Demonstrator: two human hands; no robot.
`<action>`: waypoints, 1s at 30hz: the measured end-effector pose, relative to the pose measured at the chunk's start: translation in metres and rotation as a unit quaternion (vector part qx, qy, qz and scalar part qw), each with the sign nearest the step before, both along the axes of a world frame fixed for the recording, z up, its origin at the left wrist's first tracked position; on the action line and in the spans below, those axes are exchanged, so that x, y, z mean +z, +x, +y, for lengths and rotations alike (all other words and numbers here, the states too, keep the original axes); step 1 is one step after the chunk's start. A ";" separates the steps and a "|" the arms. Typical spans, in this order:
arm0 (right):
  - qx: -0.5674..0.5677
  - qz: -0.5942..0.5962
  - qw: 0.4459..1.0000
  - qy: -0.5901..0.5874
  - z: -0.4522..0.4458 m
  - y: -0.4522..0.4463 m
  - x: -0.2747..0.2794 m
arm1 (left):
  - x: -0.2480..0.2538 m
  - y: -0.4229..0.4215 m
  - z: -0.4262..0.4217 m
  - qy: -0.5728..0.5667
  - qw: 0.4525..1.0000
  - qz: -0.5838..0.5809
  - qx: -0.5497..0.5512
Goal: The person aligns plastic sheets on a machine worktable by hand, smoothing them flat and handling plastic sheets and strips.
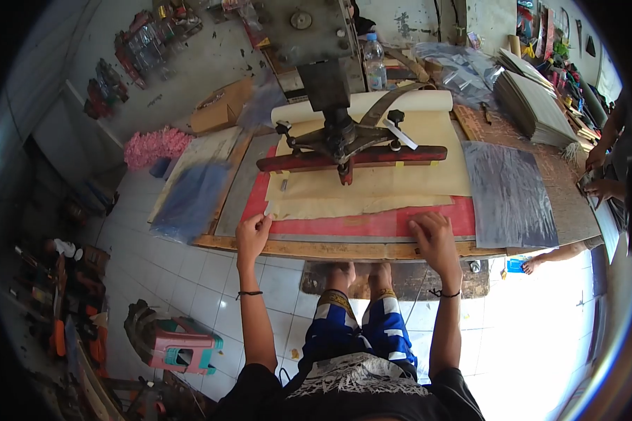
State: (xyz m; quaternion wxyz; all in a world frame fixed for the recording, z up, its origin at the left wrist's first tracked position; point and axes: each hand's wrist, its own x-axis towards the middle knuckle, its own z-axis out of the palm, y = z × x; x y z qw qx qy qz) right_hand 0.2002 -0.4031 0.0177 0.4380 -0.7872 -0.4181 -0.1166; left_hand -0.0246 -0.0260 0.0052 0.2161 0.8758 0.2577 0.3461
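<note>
My left hand is closed in a pinch at the near left corner of a red sheet on the press table. Near the sheet's right end, my right hand has its fingers curled down over the front edge. Whatever either hand pinches is too thin or hidden to make out; a faint paler film seems to lie between them. Yellowish paper with a torn near edge covers the red sheet's far part. Above it, a press head carries a long red-edged bar.
Clear plastic sheets lie at the right, and a bluish plastic sheet hangs at the left. Stacked boards and a water bottle stand behind. Another person's hand is at far right. A pink stool stands on the floor.
</note>
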 end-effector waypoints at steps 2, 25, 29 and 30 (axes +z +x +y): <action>0.020 -0.011 1.000 0.007 0.006 -0.001 -0.004 | -0.001 0.001 0.001 0.001 1.000 0.013 0.005; 0.059 -0.070 0.989 -0.115 0.022 -0.013 0.000 | -0.003 0.000 -0.001 0.010 0.999 0.018 0.026; 0.059 -0.066 0.988 -0.123 0.022 -0.012 -0.001 | -0.003 0.000 -0.001 0.003 1.000 0.011 0.014; 0.060 -0.066 0.988 -0.124 0.022 -0.012 -0.001 | -0.002 0.000 -0.001 0.002 1.000 0.009 0.013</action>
